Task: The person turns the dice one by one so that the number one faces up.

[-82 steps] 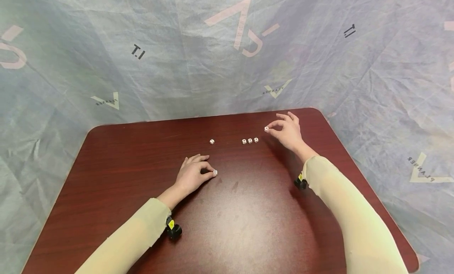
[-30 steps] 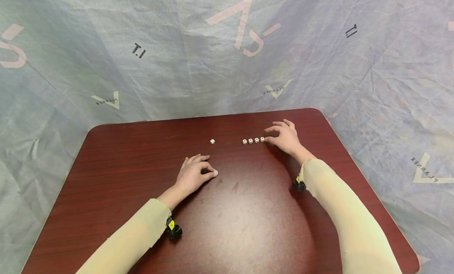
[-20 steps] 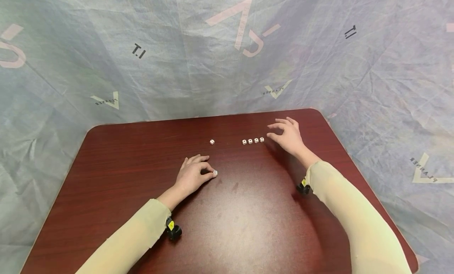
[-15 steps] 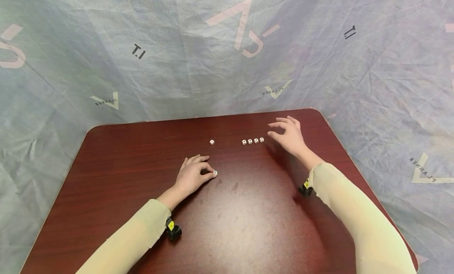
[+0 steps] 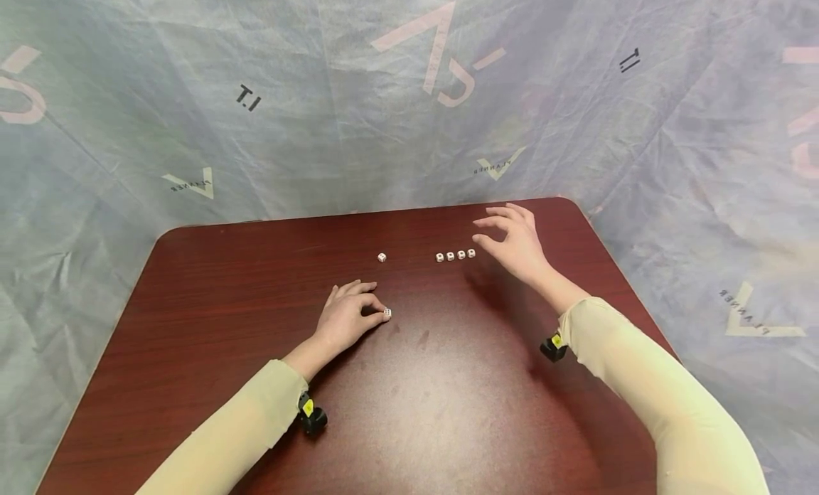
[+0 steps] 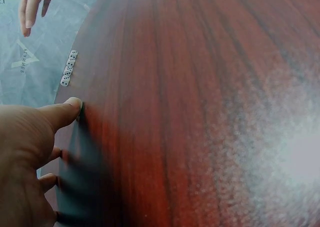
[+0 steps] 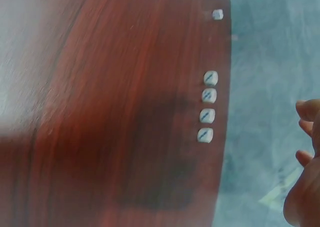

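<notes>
Between thumb and index finger, my left hand (image 5: pixel 344 318) pinches a white die (image 5: pixel 387 313) at the table's middle; in the left wrist view the thumb hides most of it. My right hand (image 5: pixel 515 246) hovers past the right end of a row of several white dice (image 5: pixel 451 256), thumb and fingers apart with nothing between them. The row also shows in the right wrist view, its dice (image 7: pixel 207 116) lined up with small gaps. A single die (image 5: pixel 382 257) lies on the table to the left of the row, beyond my left hand.
Dark red wood-grain table (image 5: pixel 224 289) with rounded far corners. A grey printed cloth (image 5: pixel 397 153) hangs behind and around it. A black wrist camera (image 5: pixel 312 417) sits under the left sleeve, another camera (image 5: pixel 553 347) under the right.
My right hand set its die down at the right end of the row, let go and lifted away, its fingers spreading. My left hand stays in place, still pinching its die.
</notes>
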`<state>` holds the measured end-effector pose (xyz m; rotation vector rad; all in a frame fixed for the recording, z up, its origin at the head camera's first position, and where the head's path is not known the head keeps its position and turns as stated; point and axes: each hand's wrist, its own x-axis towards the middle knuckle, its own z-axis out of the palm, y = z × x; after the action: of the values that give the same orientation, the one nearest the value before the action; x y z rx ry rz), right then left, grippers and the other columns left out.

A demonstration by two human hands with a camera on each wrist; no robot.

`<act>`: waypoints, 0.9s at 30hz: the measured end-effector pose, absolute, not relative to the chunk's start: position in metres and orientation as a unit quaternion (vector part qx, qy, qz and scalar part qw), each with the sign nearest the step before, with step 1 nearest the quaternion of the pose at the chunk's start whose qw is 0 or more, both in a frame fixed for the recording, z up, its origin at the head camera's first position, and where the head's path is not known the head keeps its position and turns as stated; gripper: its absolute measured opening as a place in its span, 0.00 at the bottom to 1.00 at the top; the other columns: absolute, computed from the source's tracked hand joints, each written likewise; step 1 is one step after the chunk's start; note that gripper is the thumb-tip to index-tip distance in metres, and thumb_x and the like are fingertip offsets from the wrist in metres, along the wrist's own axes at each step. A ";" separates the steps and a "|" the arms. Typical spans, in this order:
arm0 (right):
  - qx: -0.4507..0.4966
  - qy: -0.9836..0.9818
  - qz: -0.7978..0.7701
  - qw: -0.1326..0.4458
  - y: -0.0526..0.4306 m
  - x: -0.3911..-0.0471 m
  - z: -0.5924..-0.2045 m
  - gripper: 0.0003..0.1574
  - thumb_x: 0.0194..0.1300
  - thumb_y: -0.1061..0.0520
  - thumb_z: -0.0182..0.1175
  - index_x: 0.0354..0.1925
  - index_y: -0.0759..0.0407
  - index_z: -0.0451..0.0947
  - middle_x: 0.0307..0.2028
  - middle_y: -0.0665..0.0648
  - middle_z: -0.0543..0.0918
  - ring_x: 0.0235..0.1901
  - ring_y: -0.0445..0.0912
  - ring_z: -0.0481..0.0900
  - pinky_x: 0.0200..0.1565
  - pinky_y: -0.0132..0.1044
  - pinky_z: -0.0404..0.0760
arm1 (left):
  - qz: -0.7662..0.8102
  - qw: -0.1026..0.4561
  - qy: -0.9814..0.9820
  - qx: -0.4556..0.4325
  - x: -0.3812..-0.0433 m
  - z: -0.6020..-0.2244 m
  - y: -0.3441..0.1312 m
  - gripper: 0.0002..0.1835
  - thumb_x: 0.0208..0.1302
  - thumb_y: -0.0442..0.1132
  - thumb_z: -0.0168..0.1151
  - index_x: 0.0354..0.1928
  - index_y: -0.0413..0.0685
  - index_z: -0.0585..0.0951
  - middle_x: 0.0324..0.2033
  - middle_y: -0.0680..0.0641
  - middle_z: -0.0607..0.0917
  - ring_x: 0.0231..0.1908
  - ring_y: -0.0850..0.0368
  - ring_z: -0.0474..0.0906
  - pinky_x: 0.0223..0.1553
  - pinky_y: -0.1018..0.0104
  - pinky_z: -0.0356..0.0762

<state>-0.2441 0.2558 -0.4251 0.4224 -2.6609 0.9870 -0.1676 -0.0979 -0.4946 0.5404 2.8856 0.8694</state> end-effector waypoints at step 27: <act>0.232 -0.940 0.231 0.098 0.143 -0.275 -0.417 0.14 0.67 0.45 0.70 0.50 0.44 0.89 0.66 0.53 0.76 0.74 0.57 0.54 0.72 0.55 0.54 | 0.283 0.045 0.942 0.176 -0.174 -0.493 -0.095 0.06 0.66 0.54 0.71 0.39 0.65 0.90 0.70 0.47 0.74 0.75 0.42 0.59 0.74 0.34 0.42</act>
<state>-0.2753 0.1428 -0.4170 0.6854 -2.7826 0.6830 -0.1744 -0.0951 -0.4932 0.5378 2.8772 0.8657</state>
